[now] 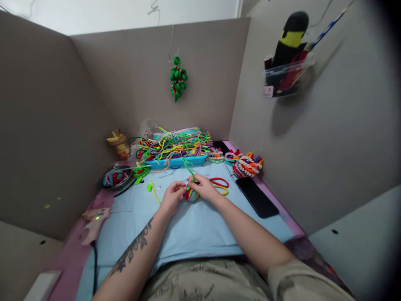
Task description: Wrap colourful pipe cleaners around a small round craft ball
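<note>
Between my hands is a small round multicoloured pipe-cleaner figure (192,195), held just above the blue-covered table. My left hand (174,195) pinches its left side with closed fingers. My right hand (202,186) closes on its upper right, where a green pipe cleaner (189,166) rises from between the fingers. Red and yellow pipe-cleaner loops (223,182) stick out to the right behind my right hand; whether they join the figure is hidden. A loose yellow pipe cleaner (156,193) and a bright green scrap (149,188) lie left of my left hand.
Behind my hands stands a blue tray (175,162) heaped with pipe cleaners. Finished-looking figures (246,166) and a black phone (257,197) lie at right. At left are a pink glue gun (95,221) with a cord and a round dish (116,178). Partitions (163,79) enclose the table.
</note>
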Demonstrator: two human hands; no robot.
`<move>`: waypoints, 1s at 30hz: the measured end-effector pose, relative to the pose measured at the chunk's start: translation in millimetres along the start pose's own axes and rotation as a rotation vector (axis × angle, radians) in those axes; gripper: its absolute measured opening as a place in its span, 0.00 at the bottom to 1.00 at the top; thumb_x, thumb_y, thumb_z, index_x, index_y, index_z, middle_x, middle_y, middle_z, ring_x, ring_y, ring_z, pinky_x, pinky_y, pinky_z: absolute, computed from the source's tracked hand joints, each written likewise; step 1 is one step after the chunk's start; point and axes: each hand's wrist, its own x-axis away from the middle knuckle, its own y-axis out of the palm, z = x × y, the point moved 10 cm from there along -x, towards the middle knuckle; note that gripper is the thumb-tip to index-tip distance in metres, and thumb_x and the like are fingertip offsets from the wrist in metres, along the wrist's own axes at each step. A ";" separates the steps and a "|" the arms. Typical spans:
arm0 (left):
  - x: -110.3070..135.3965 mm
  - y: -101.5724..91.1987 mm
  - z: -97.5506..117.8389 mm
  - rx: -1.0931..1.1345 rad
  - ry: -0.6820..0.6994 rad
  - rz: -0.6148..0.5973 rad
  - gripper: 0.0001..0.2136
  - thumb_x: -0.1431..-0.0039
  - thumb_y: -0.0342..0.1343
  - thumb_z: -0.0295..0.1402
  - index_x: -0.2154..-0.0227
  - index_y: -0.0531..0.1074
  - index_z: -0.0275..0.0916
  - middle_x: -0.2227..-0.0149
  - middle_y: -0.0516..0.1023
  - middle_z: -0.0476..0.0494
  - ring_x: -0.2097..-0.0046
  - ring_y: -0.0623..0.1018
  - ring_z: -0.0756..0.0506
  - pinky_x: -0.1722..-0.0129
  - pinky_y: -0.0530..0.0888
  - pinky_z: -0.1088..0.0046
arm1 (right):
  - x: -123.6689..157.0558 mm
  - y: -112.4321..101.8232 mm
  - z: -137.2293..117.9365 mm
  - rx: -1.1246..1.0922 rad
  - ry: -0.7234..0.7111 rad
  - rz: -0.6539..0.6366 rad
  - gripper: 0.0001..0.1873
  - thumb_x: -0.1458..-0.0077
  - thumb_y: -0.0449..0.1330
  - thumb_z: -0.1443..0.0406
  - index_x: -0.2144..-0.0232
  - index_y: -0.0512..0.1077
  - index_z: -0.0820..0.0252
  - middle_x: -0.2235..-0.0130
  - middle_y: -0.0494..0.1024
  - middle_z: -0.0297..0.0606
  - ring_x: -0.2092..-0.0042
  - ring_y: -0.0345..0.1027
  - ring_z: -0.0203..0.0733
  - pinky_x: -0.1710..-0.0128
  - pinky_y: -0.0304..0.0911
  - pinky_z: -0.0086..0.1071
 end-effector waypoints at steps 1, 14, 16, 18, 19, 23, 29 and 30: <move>-0.1 -0.9 0.7 -0.004 0.013 0.008 0.15 0.62 0.66 0.34 0.71 0.69 0.37 0.77 0.72 0.52 0.75 0.72 0.52 0.75 0.67 0.79 | -0.3 -0.6 -3.2 0.038 -0.016 -0.004 0.04 0.47 0.56 0.67 0.73 0.69 0.59 0.66 0.72 0.35 0.61 0.66 0.40 0.57 0.60 0.34; 3.6 9.7 2.6 -0.008 0.042 -0.025 0.17 0.61 0.66 0.35 0.68 0.66 0.38 0.77 0.73 0.53 0.76 0.71 0.53 0.76 0.65 0.80 | 1.6 -17.4 -27.4 0.107 -0.115 -0.093 0.06 0.49 0.56 0.71 0.76 0.69 0.60 0.69 0.70 0.34 0.63 0.64 0.39 0.61 0.59 0.32; 6.0 13.7 0.2 -0.001 -0.001 -0.056 0.18 0.60 0.66 0.35 0.66 0.67 0.38 0.75 0.73 0.52 0.74 0.72 0.52 0.74 0.67 0.79 | 2.7 -15.8 -28.9 0.137 -0.126 -0.079 0.06 0.48 0.55 0.71 0.76 0.68 0.60 0.69 0.69 0.34 0.64 0.63 0.39 0.62 0.59 0.32; 8.4 17.5 -1.5 0.002 -0.031 -0.084 0.19 0.60 0.66 0.36 0.65 0.68 0.38 0.74 0.73 0.52 0.73 0.73 0.52 0.72 0.70 0.77 | 3.8 -11.8 -30.1 0.167 -0.147 -0.076 0.06 0.48 0.55 0.72 0.76 0.68 0.60 0.69 0.68 0.35 0.64 0.63 0.39 0.62 0.58 0.32; 9.2 18.8 -1.7 0.001 -0.035 -0.092 0.19 0.60 0.66 0.36 0.65 0.68 0.38 0.74 0.72 0.53 0.73 0.73 0.52 0.72 0.70 0.76 | 4.2 -9.6 -30.5 0.180 -0.160 -0.077 0.07 0.48 0.56 0.72 0.76 0.67 0.59 0.68 0.68 0.35 0.64 0.63 0.39 0.62 0.59 0.32; 9.2 19.2 -3.0 0.002 -0.034 -0.080 0.19 0.60 0.65 0.35 0.64 0.67 0.37 0.78 0.70 0.55 0.77 0.70 0.54 0.77 0.67 0.79 | 6.4 -8.2 -31.5 0.252 -0.217 -0.010 0.06 0.48 0.57 0.73 0.75 0.68 0.58 0.67 0.68 0.36 0.63 0.63 0.40 0.61 0.60 0.33; 5.5 2.1 0.2 0.054 0.011 0.113 0.20 0.63 0.65 0.33 0.67 0.62 0.39 0.81 0.69 0.58 0.80 0.68 0.54 0.79 0.65 0.80 | 17.7 -5.7 -38.1 0.342 -0.283 0.102 0.09 0.48 0.54 0.74 0.71 0.71 0.57 0.66 0.71 0.38 0.63 0.65 0.41 0.61 0.61 0.34; 5.6 -1.3 2.5 0.069 0.035 0.150 0.21 0.64 0.65 0.33 0.67 0.61 0.39 0.81 0.69 0.58 0.80 0.68 0.54 0.79 0.64 0.80 | 19.9 0.0 -39.4 0.350 -0.296 0.076 0.10 0.48 0.54 0.74 0.71 0.71 0.57 0.65 0.71 0.38 0.63 0.65 0.41 0.61 0.61 0.33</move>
